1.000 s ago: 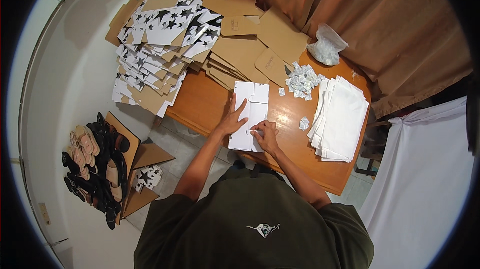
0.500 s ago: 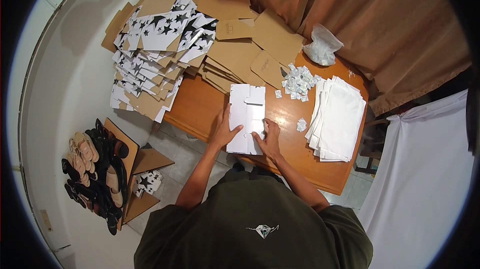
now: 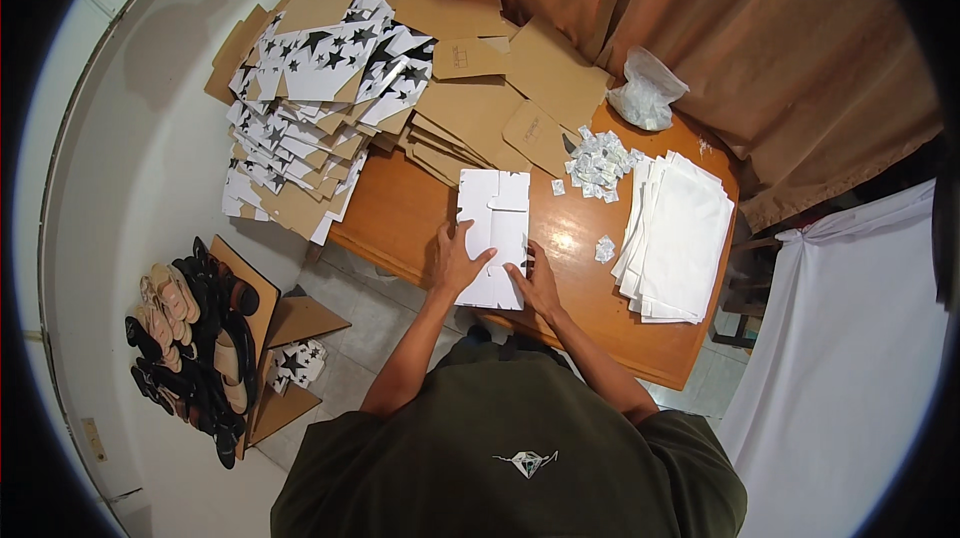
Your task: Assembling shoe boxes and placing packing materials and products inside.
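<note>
**White box [image 3: 508, 226] lies lengthwise from 12 to 6, flanked at 9 and 3**

The white box rests on the desk [image 3: 573, 293], at its near edge, straight ahead of the person; its long axis runs almost exactly from 12 to 6 o'clock, with only a slight lean, so its 2 long sides face the hands and its short ends point away and back toward the body.

The left hand [image 3: 454, 260] sits at 9 o'clock, its thumb laid across the top face and its fingers along the left side; the right hand [image 3: 541, 284] sits at 3 o'clock, its thumb on the top face and its fingers at the right side; both hold the box, and the 2 thumbs point inward near the middle seam, a little apart; how far the fingers reach under the box, I cannot tell. Neither hand is nearer, as both touch it; the left thumb lies slightly closer to 12.

Around the box, cardboard pieces [image 3: 470, 128] lie at 12; a heap of small packets [image 3: 600, 168] at 2; a stack of white sheets [image 3: 680, 238] at 3, well apart from the right fingers; star-printed pieces [image 3: 330, 68] at 10.
</note>
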A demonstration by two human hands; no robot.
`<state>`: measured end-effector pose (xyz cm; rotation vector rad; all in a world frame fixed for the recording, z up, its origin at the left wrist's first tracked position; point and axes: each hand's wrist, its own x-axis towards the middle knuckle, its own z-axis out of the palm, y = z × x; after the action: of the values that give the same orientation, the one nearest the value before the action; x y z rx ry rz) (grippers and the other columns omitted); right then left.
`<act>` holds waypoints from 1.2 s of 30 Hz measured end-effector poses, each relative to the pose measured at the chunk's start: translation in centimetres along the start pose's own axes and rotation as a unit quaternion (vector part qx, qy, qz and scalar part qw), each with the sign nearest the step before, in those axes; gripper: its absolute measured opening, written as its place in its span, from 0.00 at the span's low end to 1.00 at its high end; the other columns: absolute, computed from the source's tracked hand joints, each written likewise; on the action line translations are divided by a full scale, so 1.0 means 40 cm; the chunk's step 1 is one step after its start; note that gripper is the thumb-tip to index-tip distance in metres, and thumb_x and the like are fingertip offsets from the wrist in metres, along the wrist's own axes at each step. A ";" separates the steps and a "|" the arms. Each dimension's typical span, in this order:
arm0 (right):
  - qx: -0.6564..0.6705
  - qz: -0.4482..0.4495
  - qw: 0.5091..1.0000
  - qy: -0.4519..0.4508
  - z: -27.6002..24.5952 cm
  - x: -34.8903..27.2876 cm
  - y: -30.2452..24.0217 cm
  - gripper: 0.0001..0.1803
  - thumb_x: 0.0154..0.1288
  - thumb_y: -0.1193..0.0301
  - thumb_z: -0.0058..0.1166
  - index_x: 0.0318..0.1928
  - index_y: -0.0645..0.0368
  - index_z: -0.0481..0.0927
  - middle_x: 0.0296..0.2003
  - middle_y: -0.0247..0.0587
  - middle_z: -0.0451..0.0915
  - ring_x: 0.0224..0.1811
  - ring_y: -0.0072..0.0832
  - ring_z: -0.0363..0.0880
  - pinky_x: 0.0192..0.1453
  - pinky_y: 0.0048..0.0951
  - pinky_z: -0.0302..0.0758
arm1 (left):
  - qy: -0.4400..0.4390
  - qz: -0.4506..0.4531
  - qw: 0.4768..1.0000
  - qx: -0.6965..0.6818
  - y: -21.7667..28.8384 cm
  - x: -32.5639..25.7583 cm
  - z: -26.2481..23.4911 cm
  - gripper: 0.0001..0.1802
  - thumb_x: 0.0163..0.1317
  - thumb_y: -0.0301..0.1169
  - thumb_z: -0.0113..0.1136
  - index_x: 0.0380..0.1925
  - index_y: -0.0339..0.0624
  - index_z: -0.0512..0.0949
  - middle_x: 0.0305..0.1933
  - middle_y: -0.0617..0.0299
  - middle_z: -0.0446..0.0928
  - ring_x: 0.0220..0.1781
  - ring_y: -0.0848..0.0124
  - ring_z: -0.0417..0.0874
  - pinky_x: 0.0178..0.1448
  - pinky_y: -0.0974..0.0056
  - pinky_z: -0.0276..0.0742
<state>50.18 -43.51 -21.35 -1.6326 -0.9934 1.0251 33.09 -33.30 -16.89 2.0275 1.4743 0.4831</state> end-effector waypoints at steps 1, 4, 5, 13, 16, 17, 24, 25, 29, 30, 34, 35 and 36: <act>-0.018 0.001 1.000 -0.007 -0.002 0.006 -0.002 0.47 0.65 0.55 0.66 0.71 0.72 0.57 0.64 0.67 0.68 0.67 0.52 0.70 0.69 0.45 0.69 | 0.001 0.001 1.000 0.000 0.013 0.008 -0.013 0.42 0.55 0.47 0.74 0.67 0.47 0.68 0.64 0.44 0.70 0.65 0.44 0.73 0.69 0.50 0.70; -0.062 -0.009 0.998 0.002 -0.008 0.004 -0.018 0.50 0.64 0.53 0.66 0.72 0.73 0.55 0.66 0.68 0.65 0.69 0.55 0.66 0.72 0.46 0.65 | -0.050 -0.054 0.997 -0.008 0.044 0.025 -0.044 0.39 0.53 0.45 0.74 0.63 0.46 0.69 0.61 0.43 0.72 0.64 0.45 0.74 0.66 0.50 0.73; -0.088 -0.019 0.996 0.016 -0.008 -0.001 -0.032 0.51 0.63 0.53 0.66 0.72 0.73 0.53 0.67 0.69 0.63 0.70 0.56 0.64 0.74 0.46 0.63 | -0.051 -0.058 0.997 -0.025 0.047 0.026 -0.051 0.38 0.53 0.44 0.73 0.62 0.46 0.69 0.60 0.43 0.73 0.64 0.45 0.74 0.65 0.49 0.73; -0.192 -0.082 0.978 0.014 0.006 0.014 -0.105 0.46 0.65 0.55 0.65 0.73 0.65 0.56 0.63 0.65 0.65 0.67 0.56 0.65 0.70 0.46 0.68 | 0.019 -0.002 0.993 -0.114 -0.016 0.028 -0.029 0.36 0.53 0.40 0.71 0.61 0.47 0.67 0.56 0.41 0.74 0.60 0.42 0.75 0.63 0.46 0.73; -0.205 -0.079 0.976 0.004 0.005 0.019 -0.103 0.43 0.66 0.58 0.64 0.72 0.63 0.58 0.62 0.66 0.65 0.66 0.59 0.65 0.70 0.48 0.65 | -0.024 0.006 0.990 -0.140 -0.007 0.032 -0.047 0.38 0.56 0.38 0.70 0.66 0.47 0.67 0.67 0.43 0.71 0.68 0.45 0.72 0.70 0.51 0.69; -0.200 -0.073 0.977 0.006 0.005 0.021 -0.105 0.41 0.66 0.59 0.63 0.72 0.62 0.59 0.62 0.67 0.65 0.66 0.60 0.65 0.70 0.50 0.65 | -0.046 -0.001 0.990 -0.132 0.000 0.030 -0.056 0.39 0.56 0.38 0.71 0.67 0.50 0.67 0.66 0.43 0.71 0.67 0.46 0.72 0.69 0.51 0.69; -0.214 -0.086 0.973 0.032 0.009 0.051 -0.084 0.38 0.68 0.61 0.61 0.72 0.63 0.61 0.61 0.65 0.66 0.63 0.56 0.68 0.68 0.46 0.67 | -0.103 -0.025 0.994 -0.027 0.035 0.029 -0.047 0.41 0.55 0.46 0.75 0.69 0.56 0.70 0.60 0.42 0.67 0.62 0.41 0.74 0.65 0.49 0.74; -0.207 -0.087 0.974 0.029 0.009 0.055 -0.084 0.38 0.68 0.62 0.61 0.72 0.63 0.61 0.61 0.65 0.67 0.63 0.55 0.69 0.68 0.45 0.68 | -0.102 -0.026 0.994 -0.028 0.031 0.028 -0.038 0.41 0.55 0.46 0.75 0.69 0.56 0.70 0.60 0.42 0.67 0.62 0.41 0.74 0.65 0.49 0.74; -0.217 -0.080 0.973 0.024 0.008 0.067 -0.081 0.37 0.68 0.63 0.60 0.72 0.63 0.62 0.60 0.64 0.67 0.62 0.54 0.70 0.67 0.45 0.69 | -0.067 -0.001 0.996 0.056 0.026 0.029 -0.011 0.40 0.56 0.47 0.74 0.69 0.58 0.69 0.57 0.44 0.66 0.52 0.40 0.80 0.52 0.43 0.81; -0.218 -0.080 0.972 0.024 0.005 0.067 -0.081 0.37 0.68 0.63 0.60 0.72 0.63 0.62 0.60 0.64 0.67 0.62 0.54 0.70 0.67 0.45 0.69 | -0.073 -0.009 0.996 0.058 0.029 0.031 -0.007 0.40 0.56 0.47 0.74 0.68 0.58 0.70 0.55 0.44 0.66 0.51 0.40 0.80 0.50 0.43 0.81; -0.234 -0.055 0.970 0.038 0.003 0.076 -0.119 0.37 0.65 0.63 0.63 0.70 0.61 0.63 0.60 0.64 0.66 0.61 0.57 0.71 0.64 0.46 0.72 | -0.039 0.002 0.997 0.067 0.022 0.025 0.003 0.39 0.56 0.46 0.74 0.67 0.58 0.71 0.54 0.45 0.66 0.49 0.40 0.81 0.48 0.43 0.81; -0.262 -0.039 0.963 0.051 0.000 0.083 -0.131 0.38 0.63 0.63 0.65 0.69 0.61 0.64 0.60 0.63 0.65 0.61 0.58 0.72 0.63 0.47 0.74 | -0.054 -0.008 0.997 0.054 0.027 0.028 -0.004 0.38 0.55 0.45 0.74 0.67 0.58 0.71 0.55 0.42 0.67 0.51 0.38 0.80 0.52 0.43 0.81; -0.262 -0.039 0.963 0.051 -0.002 0.093 -0.141 0.38 0.63 0.63 0.65 0.69 0.61 0.64 0.60 0.63 0.65 0.61 0.58 0.72 0.63 0.47 0.74 | -0.068 -0.017 0.997 0.041 0.032 0.030 -0.011 0.38 0.55 0.45 0.74 0.66 0.58 0.71 0.57 0.39 0.67 0.53 0.36 0.80 0.55 0.44 0.80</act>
<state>50.62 -38.77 -16.57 -2.0272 -1.3228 0.6445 34.15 -32.36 -15.80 2.0520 1.4644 0.2675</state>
